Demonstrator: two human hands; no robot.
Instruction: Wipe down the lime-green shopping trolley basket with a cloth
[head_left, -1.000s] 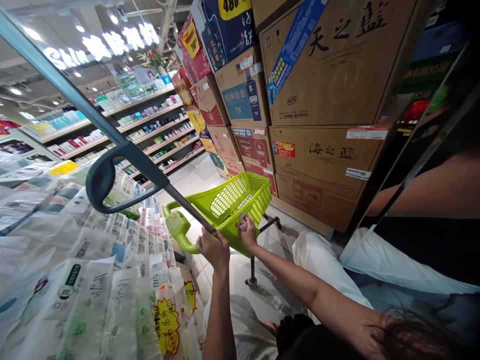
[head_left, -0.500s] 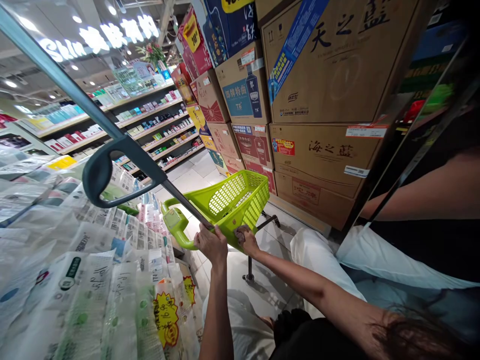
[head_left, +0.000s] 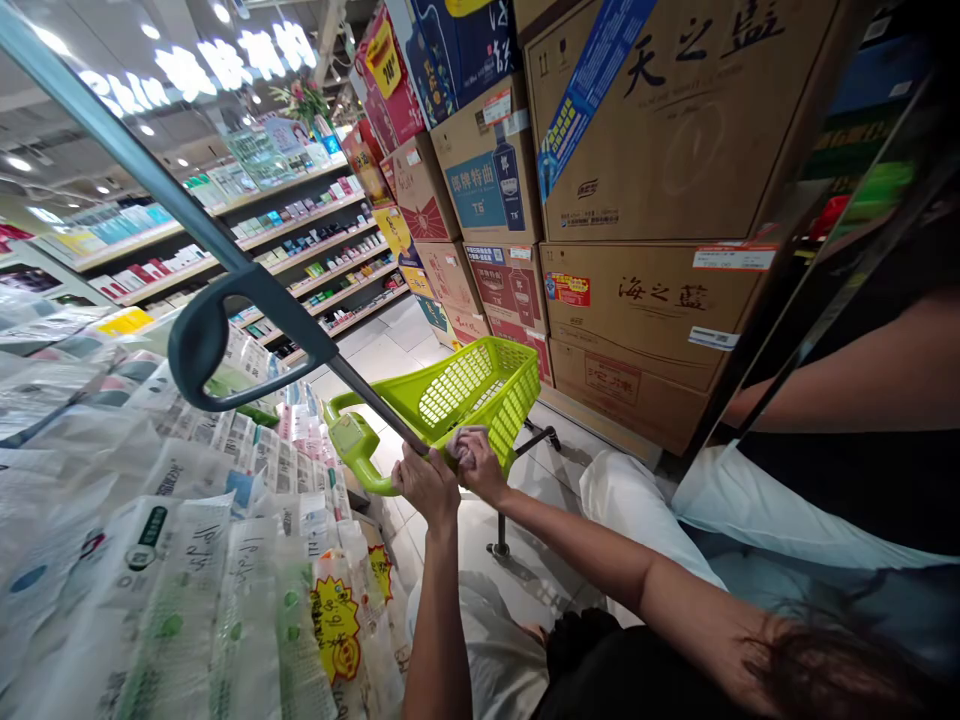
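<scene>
The left hand grips a grey pole leaning toward ten o'clock, the right hand clutches a cloth near it, and a loose grip could drop the pole onto the packs at nine o'clock.

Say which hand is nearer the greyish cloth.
Right. The right hand holds the greyish cloth at the green basket; the left hand is just beside it, gripping the grey pole.

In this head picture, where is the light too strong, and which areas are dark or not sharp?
Head view: the lit sign glows blown-out white; the upper right corner is nearly black; hair at lower right looks soft; the cloth in the right hand shows without glare.
</scene>
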